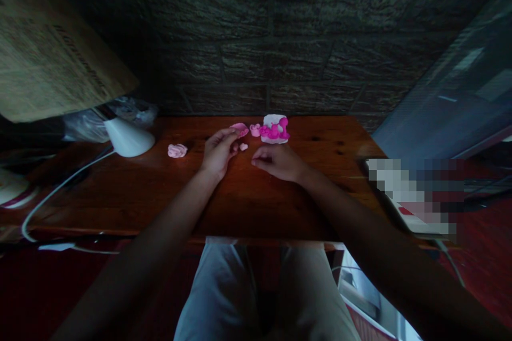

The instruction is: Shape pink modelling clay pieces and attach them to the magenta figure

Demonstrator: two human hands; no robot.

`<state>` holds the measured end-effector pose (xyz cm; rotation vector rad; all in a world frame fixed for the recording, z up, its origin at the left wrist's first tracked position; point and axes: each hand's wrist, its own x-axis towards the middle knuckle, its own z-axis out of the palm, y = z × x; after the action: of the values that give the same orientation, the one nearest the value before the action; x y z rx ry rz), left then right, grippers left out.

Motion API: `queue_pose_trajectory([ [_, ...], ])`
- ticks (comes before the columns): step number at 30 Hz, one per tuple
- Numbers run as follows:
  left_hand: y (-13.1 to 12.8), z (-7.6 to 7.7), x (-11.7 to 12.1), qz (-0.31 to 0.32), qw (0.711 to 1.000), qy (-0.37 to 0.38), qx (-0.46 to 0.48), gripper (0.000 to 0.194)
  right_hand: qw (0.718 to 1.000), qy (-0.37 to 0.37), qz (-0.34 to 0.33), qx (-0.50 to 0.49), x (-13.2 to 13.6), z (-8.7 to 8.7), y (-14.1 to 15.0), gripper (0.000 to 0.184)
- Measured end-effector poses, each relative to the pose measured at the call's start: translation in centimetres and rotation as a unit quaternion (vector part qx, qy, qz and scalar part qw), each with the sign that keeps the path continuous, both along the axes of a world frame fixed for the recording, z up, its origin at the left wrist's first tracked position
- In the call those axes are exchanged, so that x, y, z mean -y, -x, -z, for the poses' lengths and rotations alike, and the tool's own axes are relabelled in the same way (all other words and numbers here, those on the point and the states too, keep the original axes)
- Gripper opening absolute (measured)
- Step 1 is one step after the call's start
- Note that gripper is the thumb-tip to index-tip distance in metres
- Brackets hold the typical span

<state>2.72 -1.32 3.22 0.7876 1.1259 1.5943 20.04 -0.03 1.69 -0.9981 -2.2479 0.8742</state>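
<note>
My left hand rests on the wooden table, its fingertips pinched on a flat pink clay piece. A small pink bit lies just right of that hand. My right hand lies on the table with fingers curled in; nothing shows in it. Beyond the hands sits a white slab topped with bright pink clay shapes, and a small pink lump beside it. A pale pink clay ball lies to the left.
A white lamp base with a white cable stands at the left, crumpled plastic behind it. A dark brick wall runs along the back. A tan board leans at the upper left. A flat object lies at the table's right edge.
</note>
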Motion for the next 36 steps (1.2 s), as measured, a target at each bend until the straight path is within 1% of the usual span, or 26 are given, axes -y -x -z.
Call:
queue_pose_trajectory([
  [4,-0.2,-0.2,0.1,0.001,1.000,-0.016,-0.006,0.015,1.000,-0.004,0.000,0.000,0.0,0.0,0.0,0.008],
  [8,-0.1,-0.3,0.1,0.005,1.000,-0.012,-0.002,0.018,1.000,-0.008,-0.001,0.002,-0.1,0.1,0.0,0.008],
  [13,0.2,-0.1,0.0,0.007,1.000,0.020,-0.005,0.036,1.000,-0.012,0.000,-0.006,-0.2,0.4,0.1,0.008],
  [16,0.3,-0.1,0.0,0.016,0.999,0.016,-0.028,0.045,1.000,-0.011,-0.002,-0.012,-0.2,0.4,0.1,0.008],
  [19,0.2,-0.1,-0.1,0.024,0.998,0.009,-0.051,0.050,1.000,-0.011,-0.003,-0.008,-0.1,0.2,0.1,0.007],
  [23,0.2,0.2,-0.1,0.035,0.996,-0.001,-0.082,0.053,1.000,-0.016,-0.004,0.008,0.0,0.1,0.1,0.007],
  [25,0.2,0.4,-0.1,0.046,0.992,-0.017,-0.116,0.054,1.000,-0.024,-0.010,0.011,0.0,0.1,0.1,0.007],
  [28,0.0,0.8,0.1,0.081,0.976,-0.055,-0.192,0.052,0.999,-0.045,-0.021,0.008,-0.2,0.3,0.0,0.007],
  [30,-0.1,0.9,0.3,0.108,0.966,-0.070,-0.225,0.051,0.998,-0.058,-0.026,0.009,-0.3,0.4,0.0,0.007],
  [32,-0.1,0.9,0.3,0.117,0.964,-0.070,-0.227,0.051,0.998,-0.061,-0.028,0.010,-0.3,0.4,0.0,0.008],
  [36,0.1,0.9,0.1,0.088,0.974,-0.062,-0.199,0.051,0.998,-0.059,-0.024,0.016,-0.1,0.2,0.1,0.007],
])
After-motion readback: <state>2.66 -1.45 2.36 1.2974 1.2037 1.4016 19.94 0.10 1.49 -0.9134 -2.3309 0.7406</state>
